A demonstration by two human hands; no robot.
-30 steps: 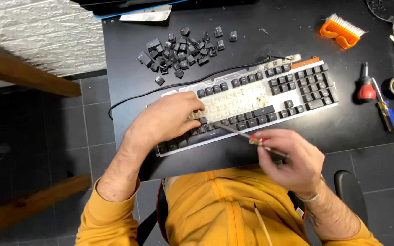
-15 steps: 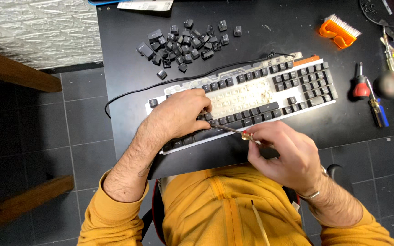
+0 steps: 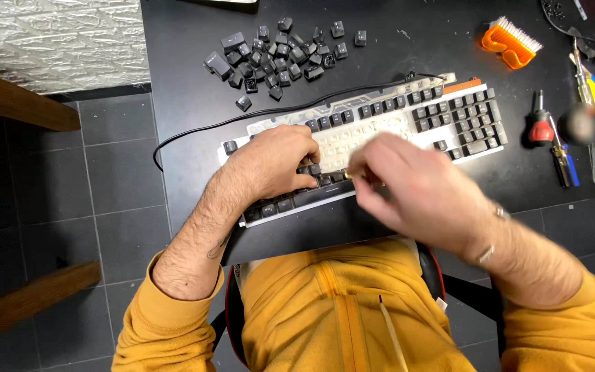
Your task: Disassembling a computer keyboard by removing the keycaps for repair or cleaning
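One white keyboard (image 3: 387,124) lies across the black desk (image 3: 187,89), its middle stripped of caps. The left hand (image 3: 273,162) presses flat on its lower keys, fingers spread, while the blurred right hand (image 3: 408,182) pinches one thin metal tool (image 3: 348,175). One pile of loose black keycaps (image 3: 277,55) sits behind, with one orange brush (image 3: 509,43) and one red-handled screwdriver (image 3: 549,134) to the right.

Both hands, left (image 3: 277,160) and right (image 3: 414,182), rest on a half-stripped keyboard (image 3: 408,120)

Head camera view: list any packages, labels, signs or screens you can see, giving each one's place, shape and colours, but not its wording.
No package, sign or screen is clearly in view.
A pale flat item is cut off at the top edge of the black desk; what it is cannot be told.
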